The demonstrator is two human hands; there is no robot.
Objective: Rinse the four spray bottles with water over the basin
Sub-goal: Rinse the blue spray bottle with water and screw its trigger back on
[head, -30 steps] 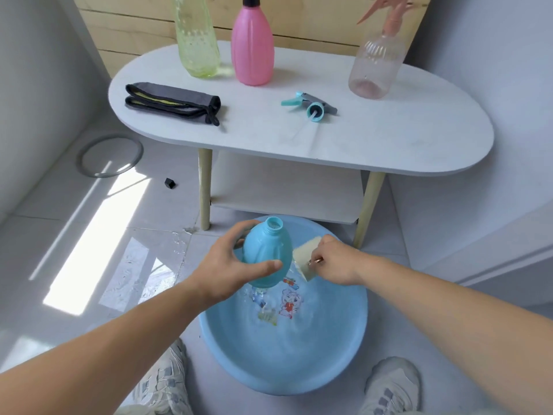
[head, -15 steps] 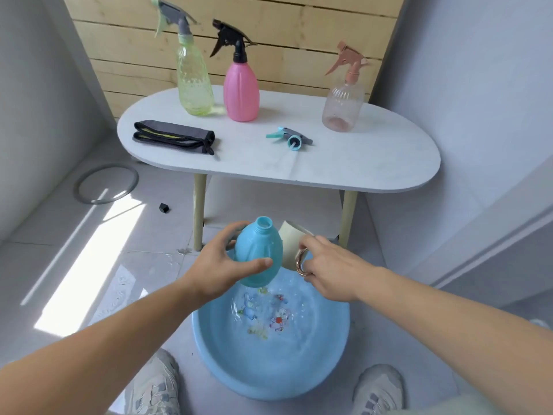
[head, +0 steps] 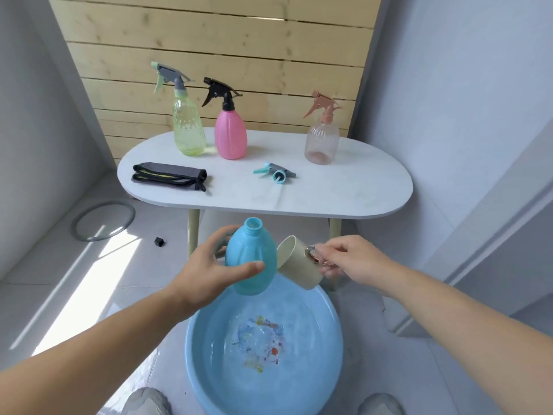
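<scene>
My left hand (head: pixel 206 274) grips a blue spray bottle (head: pixel 250 259) with its cap off, upright above the far rim of the blue basin (head: pixel 203 348). My right hand (head: pixel 347 262) holds a cream mug (head: pixel 299 268) by its metal handle, tilted with its mouth toward the bottle's side. On the white table (head: pixel 344 193) stand a green spray bottle (head: pixel 187 127), a pink spray bottle (head: pixel 230 136) and a clear pinkish spray bottle (head: pixel 321 139). The blue bottle's trigger head (head: pixel 275 173) lies on the table.
A folded grey cloth (head: pixel 169 176) lies at the table's left end. A metal ring (head: pixel 103 220) and a small black cap (head: pixel 160 242) lie on the tiled floor to the left. My shoes (head: pixel 146 404) flank the basin. Walls close in on both sides.
Both hands have risen from inside the basin to above its far rim, bottle and mug with them. The mug has left the water and tilted toward the bottle. My head has lifted.
</scene>
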